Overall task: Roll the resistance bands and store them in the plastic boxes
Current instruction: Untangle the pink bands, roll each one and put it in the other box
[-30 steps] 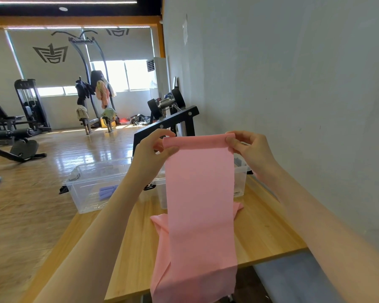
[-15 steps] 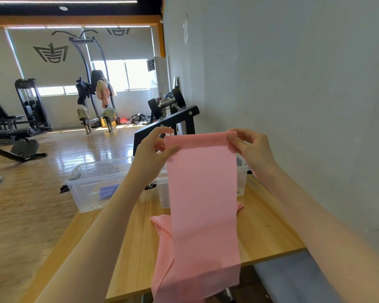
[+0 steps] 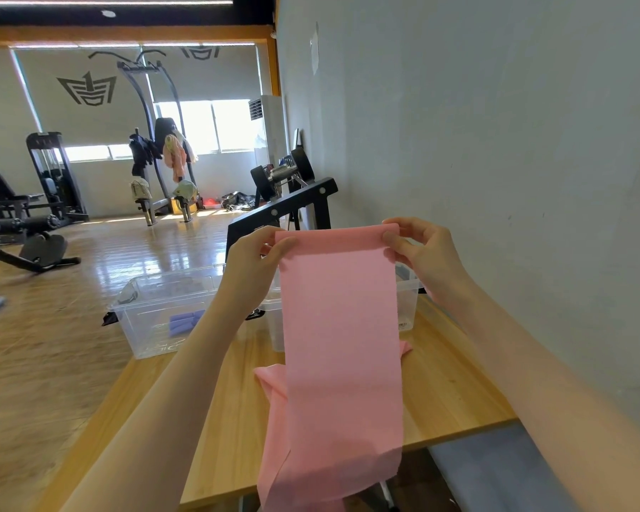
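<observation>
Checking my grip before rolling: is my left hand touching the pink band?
Touching. Head view shows the left hand pinching the pink band's top corner.

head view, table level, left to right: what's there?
left plastic box holding purple rolls → left hand → pink resistance band → right hand → grey wall

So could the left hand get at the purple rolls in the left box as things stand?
Probably not yet. The left hand pinches a top corner of the pink band. The open-topped left box holding the purple rolls sits just beyond it, so the way looks free once it lets go.
</observation>
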